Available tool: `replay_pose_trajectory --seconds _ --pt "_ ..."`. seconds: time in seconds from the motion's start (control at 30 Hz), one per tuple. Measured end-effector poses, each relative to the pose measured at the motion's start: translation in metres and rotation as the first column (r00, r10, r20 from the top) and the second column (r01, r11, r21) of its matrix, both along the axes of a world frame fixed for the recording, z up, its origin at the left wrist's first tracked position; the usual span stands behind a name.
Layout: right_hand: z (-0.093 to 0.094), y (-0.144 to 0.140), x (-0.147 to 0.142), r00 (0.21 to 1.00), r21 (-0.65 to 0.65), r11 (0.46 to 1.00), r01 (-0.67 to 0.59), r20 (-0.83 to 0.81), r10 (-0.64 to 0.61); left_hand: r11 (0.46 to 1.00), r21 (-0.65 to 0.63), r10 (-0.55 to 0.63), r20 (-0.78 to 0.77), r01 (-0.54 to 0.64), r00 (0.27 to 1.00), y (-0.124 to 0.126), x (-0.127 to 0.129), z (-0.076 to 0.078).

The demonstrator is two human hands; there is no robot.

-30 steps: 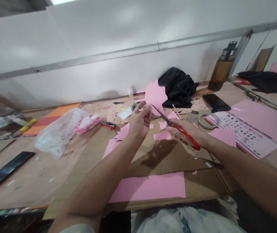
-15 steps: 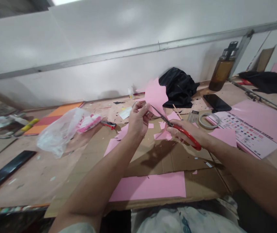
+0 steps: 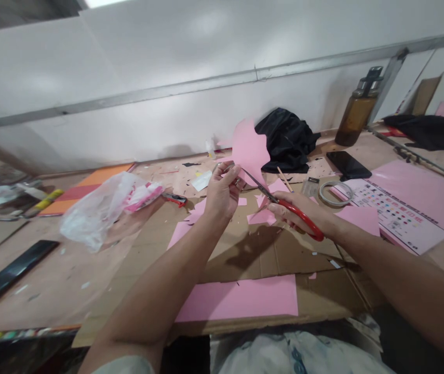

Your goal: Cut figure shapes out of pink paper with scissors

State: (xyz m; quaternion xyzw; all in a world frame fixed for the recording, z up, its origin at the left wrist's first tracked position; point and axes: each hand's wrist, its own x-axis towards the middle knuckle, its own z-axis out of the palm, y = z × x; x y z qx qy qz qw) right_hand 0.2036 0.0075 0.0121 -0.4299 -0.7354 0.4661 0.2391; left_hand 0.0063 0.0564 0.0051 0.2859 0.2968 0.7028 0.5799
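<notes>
My left hand (image 3: 224,189) pinches the lower edge of a pink sheet of paper (image 3: 250,148), which stands up from the fingers with a wavy cut outline. In my right hand (image 3: 294,210) is a pair of scissors (image 3: 301,217) with red handles. Their blades point up and left and lie against the lower part of the paper, near my left fingertips. How far the blades are apart I cannot tell. Beneath the hands, pink paper scraps (image 3: 261,217) lie on a brown cardboard sheet (image 3: 233,259). Closer to my body rests a pink paper strip (image 3: 241,300).
To the right are a tape roll (image 3: 322,193), a phone (image 3: 348,165), a pack of pink paper (image 3: 404,205) and a tall amber bottle (image 3: 357,111). Black cloth (image 3: 286,140) lies behind the paper. Leftward are a red utility knife (image 3: 175,199), a plastic bag (image 3: 93,210) and a black bar (image 3: 13,275).
The pink paper has turned slightly in my left hand, so its top edge now looks smoother and rounder. Both hands stay almost in place.
</notes>
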Motion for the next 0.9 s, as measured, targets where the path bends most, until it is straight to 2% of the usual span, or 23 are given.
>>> replay_pose_trajectory --seconds 0.2,0.47,0.7,0.9 --pt "-0.005 0.002 0.000 1.000 -0.016 1.000 0.005 -0.019 -0.006 1.000 -0.009 -0.001 -0.004 0.001 1.000 0.001 0.000 0.000" --pt "0.001 0.000 0.000 0.998 0.000 0.999 0.034 0.047 -0.034 1.000 0.003 -0.008 0.013 0.008 1.000 0.001 0.000 -0.001" --pt "-0.014 0.006 0.002 0.999 0.016 1.000 0.004 -0.038 -0.003 1.000 -0.016 -0.019 0.010 0.019 1.000 -0.001 0.002 0.000" --pt "-0.012 0.004 0.004 0.997 -0.010 1.000 -0.022 -0.077 0.022 1.000 -0.011 -0.021 0.005 0.021 1.000 -0.003 0.003 -0.001"
